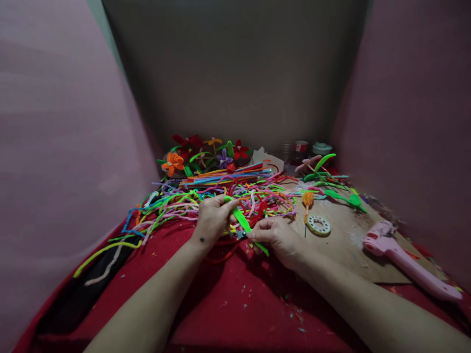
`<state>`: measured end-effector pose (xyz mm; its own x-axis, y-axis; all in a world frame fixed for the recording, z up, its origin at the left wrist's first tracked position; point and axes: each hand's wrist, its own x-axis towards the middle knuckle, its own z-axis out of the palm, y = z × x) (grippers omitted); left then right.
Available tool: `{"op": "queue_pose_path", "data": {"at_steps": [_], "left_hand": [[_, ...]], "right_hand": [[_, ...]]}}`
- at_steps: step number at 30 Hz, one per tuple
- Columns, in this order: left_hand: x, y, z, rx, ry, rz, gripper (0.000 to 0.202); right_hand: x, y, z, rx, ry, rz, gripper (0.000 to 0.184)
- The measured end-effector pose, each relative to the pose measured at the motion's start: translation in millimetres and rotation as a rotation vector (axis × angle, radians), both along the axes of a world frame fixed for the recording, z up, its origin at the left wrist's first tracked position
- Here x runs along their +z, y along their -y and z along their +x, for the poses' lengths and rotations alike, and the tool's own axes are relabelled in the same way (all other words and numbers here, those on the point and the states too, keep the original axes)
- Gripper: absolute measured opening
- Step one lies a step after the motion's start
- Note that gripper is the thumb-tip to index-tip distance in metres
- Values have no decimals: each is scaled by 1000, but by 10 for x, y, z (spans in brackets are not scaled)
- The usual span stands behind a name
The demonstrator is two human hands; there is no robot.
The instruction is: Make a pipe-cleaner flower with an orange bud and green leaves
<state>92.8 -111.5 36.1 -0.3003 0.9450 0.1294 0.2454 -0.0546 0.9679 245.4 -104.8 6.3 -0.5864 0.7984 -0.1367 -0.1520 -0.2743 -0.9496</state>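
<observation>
Your left hand [213, 219] pinches the top of the green strip [241, 220], your right hand [282, 240] its lower stretch, seemingly to hold it taut | strip: left of the brown board [340, 250] | pink glue gun [408, 263]: across the board's right edge, likely set clear yet reachable

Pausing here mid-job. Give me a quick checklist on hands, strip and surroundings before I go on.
1. Left hand has a grip on the green strip: ok, pinching its upper end.
2. Right hand has a grip on it: ok, fingers near the lower end.
3. Metal tool clear of the right fingertips: cannot tell.
4. Pink tool apart from both hands: ok.
5. Red cloth free of scraps: not ok, small bits scattered.
</observation>
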Motion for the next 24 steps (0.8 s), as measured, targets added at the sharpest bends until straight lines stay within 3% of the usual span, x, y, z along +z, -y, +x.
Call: {"op": "queue_pose_path", "data": {"at_steps": [2,4,10,13,16,20,24], "left_hand": [[-6,-5,-3,59,-116,52,18],[-8,-16,-27,28,-98,24,21],[-15,-31,-92,-329,439,-190,23],[-31,-4,-43,-450,566,-278,21],[-52,23,26,-491,635,-328,26],[-96,32,78,-493,585,-299,23],[-117,39,67,-438,339,-298,22]], "right_hand": [[15,19,-4,-13,11,16,17],[28,31,-1,-32,29,27,17],[44,11,16,-67,31,-4,18],[30,-20,29,-52,-11,6,18],[2,-52,42,-29,-45,-15,17],[-29,-73,47,-8,-83,-37,16],[-31,-61,41,-18,-50,-9,16]]}}
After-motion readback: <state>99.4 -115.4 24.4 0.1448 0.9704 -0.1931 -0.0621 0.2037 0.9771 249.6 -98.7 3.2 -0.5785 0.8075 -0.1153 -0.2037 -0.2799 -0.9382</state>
